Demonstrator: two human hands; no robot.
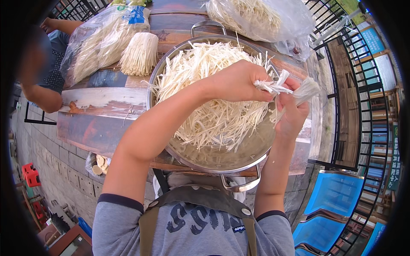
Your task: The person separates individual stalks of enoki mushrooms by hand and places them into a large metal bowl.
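Above the right side of a wide steel pan (250, 150), my left hand (245, 81) and my right hand (292, 110) meet on a small clump of enoki mushrooms (307, 91). My left fingers pinch white strands at one side of it, while my right hand grips the bunched part. Loose enoki strands (211, 121) fill most of the pan in a heap, with bare metal showing towards its near right. The pan has two loop handles, a far one (208, 23) and a near one (241, 187). My left forearm crosses over the heap.
A whole enoki bunch (140, 54) stands left of the pan, beside a plastic bag of enoki (102, 44). Another bag (262, 19) lies behind on the plank table (102, 99). A person (45, 80) sits at the left. Blue seats (334, 193) and black railings (365, 112) are at the right.
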